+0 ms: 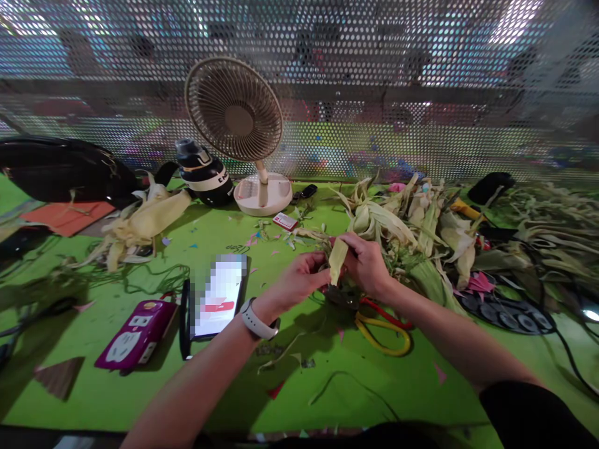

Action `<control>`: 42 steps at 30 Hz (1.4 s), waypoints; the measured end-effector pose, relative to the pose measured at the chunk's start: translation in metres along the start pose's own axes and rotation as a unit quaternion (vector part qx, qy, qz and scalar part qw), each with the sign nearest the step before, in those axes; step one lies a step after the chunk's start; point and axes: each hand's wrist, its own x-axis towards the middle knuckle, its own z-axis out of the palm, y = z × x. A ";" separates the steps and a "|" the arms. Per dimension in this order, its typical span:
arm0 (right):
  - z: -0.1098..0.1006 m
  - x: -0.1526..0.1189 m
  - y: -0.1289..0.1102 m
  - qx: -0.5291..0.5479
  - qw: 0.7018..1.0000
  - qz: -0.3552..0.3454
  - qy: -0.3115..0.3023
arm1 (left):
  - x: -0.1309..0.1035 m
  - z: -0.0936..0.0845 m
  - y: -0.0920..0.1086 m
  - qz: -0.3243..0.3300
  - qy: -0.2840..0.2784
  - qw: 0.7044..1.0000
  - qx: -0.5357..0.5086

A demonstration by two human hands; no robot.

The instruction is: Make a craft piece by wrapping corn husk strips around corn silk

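Note:
Between my two hands a pale strip of corn husk (337,259) stands upright over the green table. My left hand (304,272), with a white watch band at the wrist, pinches its lower end with thumb and fingers. On the other side, my right hand (366,260) has its fingers closed round the strip's upper right edge. Just under the hands is a dark object (340,296), partly hidden, whose kind I cannot make out. Scissors with red and yellow handles (384,337) lie beside it, near my right wrist. A heap of dried corn husks (412,224) lies behind my right hand.
A lit phone (219,299) and a purple box (136,333) lie left of my arm. Farther back stand a fan (241,118) and a black bottle (206,174). More husks (145,221) lie left. Black cables (568,349) run along the right. A perforated metal screen (374,81) rises behind.

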 end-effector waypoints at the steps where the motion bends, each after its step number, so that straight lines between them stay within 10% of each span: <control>1: 0.000 0.001 -0.001 0.018 1.000 0.014 -0.002 | 0.001 -0.001 0.000 -0.006 -0.009 1.000 0.002; 11: -0.005 0.007 -0.006 0.153 0.971 0.184 -0.013 | -0.001 -0.001 0.003 -0.039 -0.059 0.997 -0.006; 25: -0.005 0.009 -0.005 0.115 0.984 0.136 0.018 | -0.001 0.001 0.000 0.015 -0.023 0.997 0.073; 34: -0.021 0.020 0.011 0.067 0.970 0.141 -0.184 | 0.004 -0.011 0.002 0.019 0.000 0.998 0.058; 40: -0.039 0.021 -0.002 -0.254 0.957 -0.036 0.135 | 0.007 -0.011 -0.001 -0.008 0.061 0.994 0.088; 42: -0.038 0.016 -0.011 -0.217 0.962 -0.130 0.106 | 0.006 -0.008 -0.002 -0.017 0.058 0.995 0.075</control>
